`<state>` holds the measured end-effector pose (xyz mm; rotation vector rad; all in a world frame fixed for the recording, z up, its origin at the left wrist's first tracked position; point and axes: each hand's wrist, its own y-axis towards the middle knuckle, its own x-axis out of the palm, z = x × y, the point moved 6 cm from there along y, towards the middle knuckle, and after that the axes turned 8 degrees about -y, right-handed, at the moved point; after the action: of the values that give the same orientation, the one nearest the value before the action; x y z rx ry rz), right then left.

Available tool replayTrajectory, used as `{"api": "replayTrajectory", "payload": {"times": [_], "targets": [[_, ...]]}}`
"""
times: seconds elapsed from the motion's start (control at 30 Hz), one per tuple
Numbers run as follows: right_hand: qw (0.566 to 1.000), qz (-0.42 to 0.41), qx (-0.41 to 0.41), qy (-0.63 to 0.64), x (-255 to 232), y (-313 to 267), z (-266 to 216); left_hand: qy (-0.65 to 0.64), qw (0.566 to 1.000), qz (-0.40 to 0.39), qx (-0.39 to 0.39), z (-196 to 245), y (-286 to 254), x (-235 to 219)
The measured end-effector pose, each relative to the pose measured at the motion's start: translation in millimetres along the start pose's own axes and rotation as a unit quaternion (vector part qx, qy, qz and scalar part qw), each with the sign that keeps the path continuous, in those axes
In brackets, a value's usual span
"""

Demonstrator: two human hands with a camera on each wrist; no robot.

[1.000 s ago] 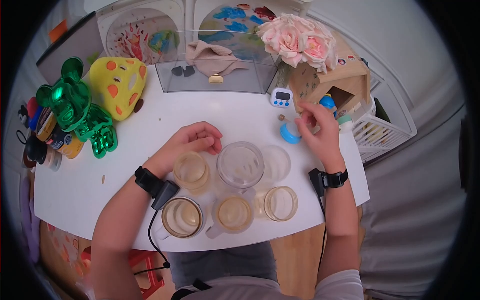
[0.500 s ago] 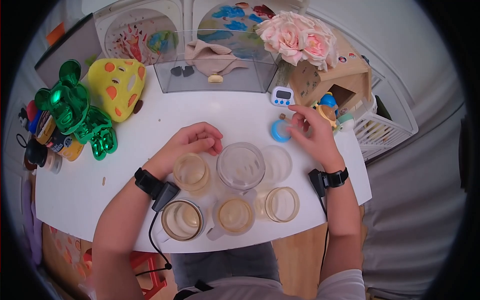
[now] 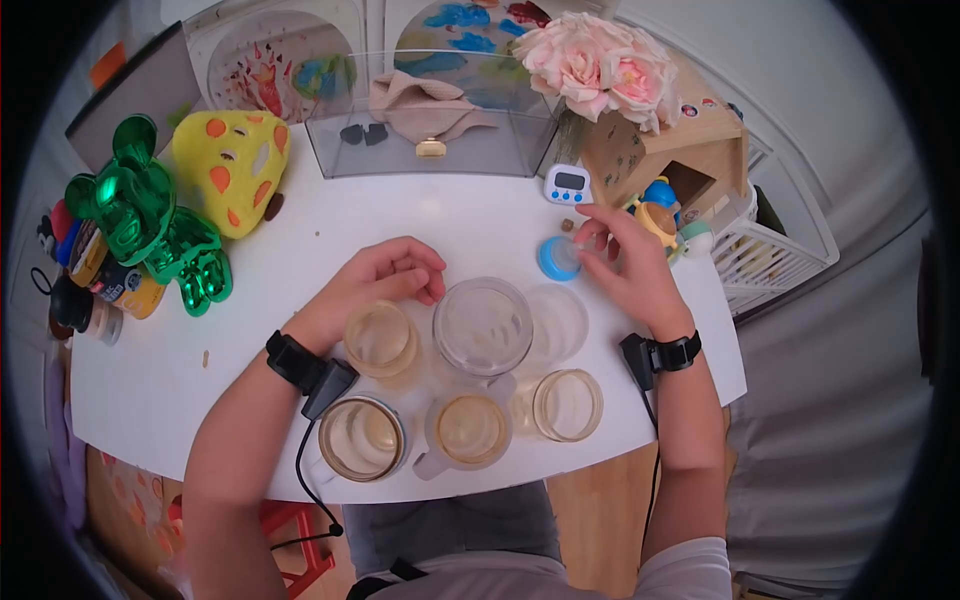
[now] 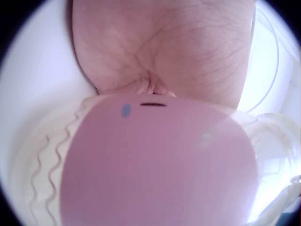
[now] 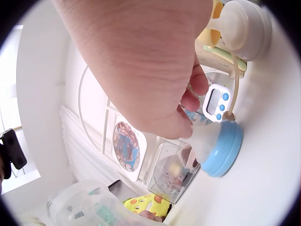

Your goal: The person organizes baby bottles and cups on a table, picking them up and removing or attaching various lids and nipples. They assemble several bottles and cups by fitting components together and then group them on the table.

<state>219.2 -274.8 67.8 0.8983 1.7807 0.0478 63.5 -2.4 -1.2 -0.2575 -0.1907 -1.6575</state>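
Note:
My right hand [image 3: 635, 265] pinches the soft nipple of a baby-bottle top with a blue collar [image 3: 558, 258]. In the right wrist view the collar [image 5: 225, 149] touches the white table, and the clear nipple runs up to my thumb. Beside it lies a beige straw [image 5: 235, 84] with a small brown end. My left hand [image 3: 385, 278] rests on the table behind the glass jars, fingers loosely curled and holding nothing. Nearest to it are an amber-tinted jar [image 3: 380, 338] and a wide clear jar [image 3: 483, 325]. A pink jar face [image 4: 155, 160] fills the left wrist view.
Near the front edge stand a rimmed mug [image 3: 362, 438], a second mug [image 3: 468, 432] and a small jar [image 3: 568, 405]. A timer [image 3: 568, 185], a wooden house [image 3: 660, 150] and a white-collared bottle top [image 5: 247, 30] are at right. Behind stands a clear box [image 3: 430, 145].
My right hand has shifted slightly, and the blue-collared bottle top has moved left and a little back with it. My left hand and the jars have stayed in place.

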Motion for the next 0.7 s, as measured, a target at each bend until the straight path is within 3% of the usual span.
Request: {"api": "replayTrajectory", "payload": {"times": [0.7], "targets": [[0.999, -0.026, 0.020, -0.010, -2.1, -0.5, -8.9, -0.005, 1.000, 0.002, -0.005, -0.2, 0.0, 2.6]]}}
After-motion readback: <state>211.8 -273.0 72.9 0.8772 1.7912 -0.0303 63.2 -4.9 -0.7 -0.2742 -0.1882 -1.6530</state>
